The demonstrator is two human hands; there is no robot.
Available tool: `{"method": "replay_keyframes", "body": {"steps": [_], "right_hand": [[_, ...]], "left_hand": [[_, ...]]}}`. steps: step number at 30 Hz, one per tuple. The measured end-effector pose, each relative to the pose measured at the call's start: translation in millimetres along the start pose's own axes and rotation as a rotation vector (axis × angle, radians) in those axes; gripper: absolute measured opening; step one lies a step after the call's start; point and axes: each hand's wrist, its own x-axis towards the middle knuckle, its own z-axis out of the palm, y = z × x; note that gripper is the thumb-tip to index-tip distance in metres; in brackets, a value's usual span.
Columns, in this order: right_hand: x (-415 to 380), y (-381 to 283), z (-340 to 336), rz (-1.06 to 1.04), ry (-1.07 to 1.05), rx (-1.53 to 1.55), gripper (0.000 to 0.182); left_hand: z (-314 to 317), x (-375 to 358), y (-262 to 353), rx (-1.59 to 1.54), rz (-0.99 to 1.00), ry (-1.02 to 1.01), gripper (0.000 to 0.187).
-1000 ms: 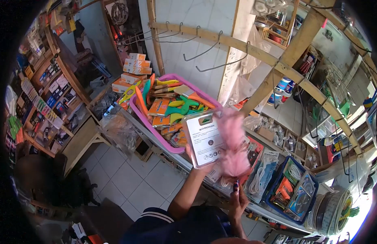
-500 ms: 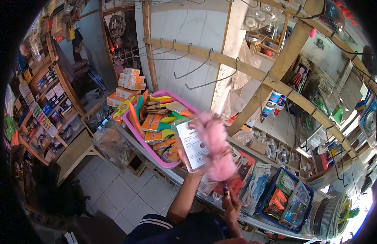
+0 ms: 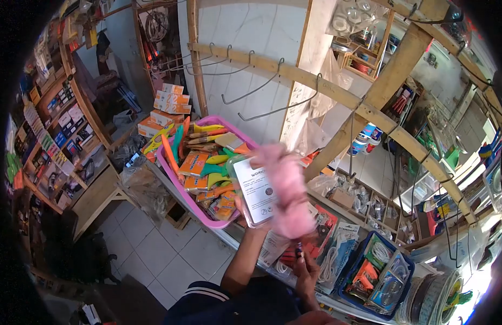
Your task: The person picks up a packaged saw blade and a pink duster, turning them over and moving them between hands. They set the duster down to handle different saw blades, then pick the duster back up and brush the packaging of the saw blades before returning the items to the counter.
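My left hand [image 3: 255, 233], mostly hidden behind it, grips a clear blister pack [image 3: 250, 187] with a white printed card facing up. In my right hand [image 3: 306, 272] is the short dark handle of a fluffy pink duster [image 3: 294, 216]. Its blurred head overlaps the right side of the pack in this view. Just behind and left of the pack sits a pink plastic basket [image 3: 192, 205] full of orange packets and tools with orange, green and yellow handles.
Orange-white boxes [image 3: 172, 101] are stacked behind the basket. To the right lie a packet of white cable [image 3: 331, 260], a blue basket [image 3: 345, 295] of packaged goods and coiled cable [image 3: 432, 295]. Wire hooks [image 3: 278, 81] stick out from a wooden rail [image 3: 337, 95] above the counter.
The duster's head, blurred in both frames, has shifted slightly over the pack. Both hands keep their grips, and the whole view has tilted slightly.
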Motion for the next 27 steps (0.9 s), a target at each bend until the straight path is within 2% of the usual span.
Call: {"method": "replay_keyframes", "body": {"steps": [1,3,4,5,7,8,9,11,13,15,19,20,22,24,26,27], "right_hand": [[2,-8,1,0.002,-0.022,-0.038,0.041],[1,-18,4,0.018,0.036,0.027,0.040],[3,-21,4,0.016,0.066,0.062,0.040],[8,9,-19,0.008,0.121,-0.034,0.039],[8,11,-35,-0.017,0.014,-0.161,0.038],[7,9,-38,-0.027,-0.042,-0.225,0.038],[5,5,-40,-0.027,-0.002,-0.185,0.038],[2,-18,-34,-0.032,0.079,-0.106,0.037],[-2,-31,-37,-0.069,0.032,-0.233,0.037],[-8,-43,-52,-0.075,-0.069,-0.450,0.037],[-17,-47,-72,-0.099,0.141,-0.400,0.037],[-18,-53,-76,-0.111,0.074,-0.463,0.037],[-23,-64,-83,-0.129,-0.069,-0.588,0.038],[-26,-53,-85,-0.168,0.021,-0.489,0.037],[-29,-46,-91,-0.142,0.046,-0.470,0.037],[-32,-47,-99,-0.089,0.021,-0.504,0.037]], "left_hand": [[32,8,-2,0.235,-0.052,0.173,0.099],[42,9,-6,0.371,-0.019,0.309,0.099],[31,11,-9,0.271,0.072,0.262,0.102],[25,11,-11,0.168,0.163,0.216,0.106],[48,17,-15,0.145,-0.030,0.309,0.105],[52,25,-7,0.215,-0.170,0.323,0.098],[57,34,1,0.284,-0.311,0.323,0.091],[43,21,-10,0.157,-0.094,0.266,0.091],[38,20,-10,0.078,-0.017,0.229,0.092],[41,21,-9,0.022,0.003,0.205,0.092],[47,18,-5,-0.165,0.048,0.229,0.093],[44,15,-6,-0.175,0.070,0.268,0.093],[1,10,-10,0.171,-0.007,0.455,0.092],[6,2,-7,0.243,-0.041,0.388,0.090],[27,-8,4,0.024,-0.024,0.059,0.087],[38,-17,-1,-0.168,0.043,0.236,0.089]]}}
